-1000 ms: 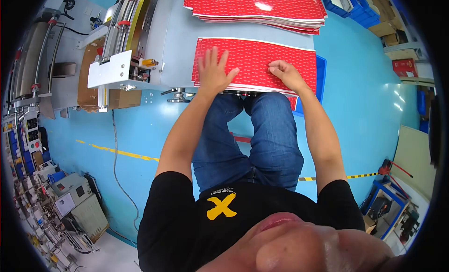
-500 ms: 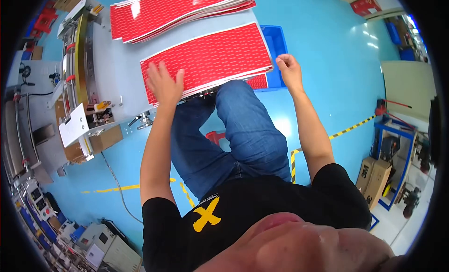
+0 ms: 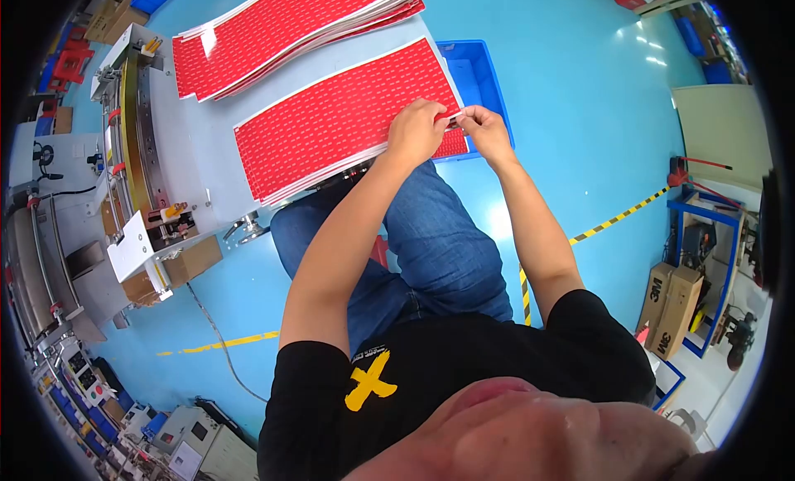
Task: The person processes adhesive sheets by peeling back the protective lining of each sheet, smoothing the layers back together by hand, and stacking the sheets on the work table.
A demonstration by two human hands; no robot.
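Near stack (image 3: 331, 117): red printed sheets with white borders, lying flat on the tabletop (image 3: 217, 121) along the edge closest to you. Your left hand (image 3: 416, 132) rests over its near right corner; fingers curl toward the edge, but the thumb side is hidden, so you cannot tell whether that grip is closed. Your right hand (image 3: 487, 132) meets it just past the corner, thumb and forefinger pinching at the sheet edge; number of layers caught, too small to tell. Judged reason for the hold: a corner offers a free edge to both grips, and the left palm probably steadies the pile. The far stack (image 3: 306, 30) lies beyond, apart from the near one, its edges uneven; the gap likely keeps the two piles from mixing. The blue bin (image 3: 474, 71) is just beside the tabletop's right side, presumably for short reach. A red piece (image 3: 454, 145) shows below your hands, by the bin; whether it is inside, unclear. Count: two hands, two stacks, one bin beside the tabletop, one red piece visible there. Sheets per stack: several, edges too fine to count.
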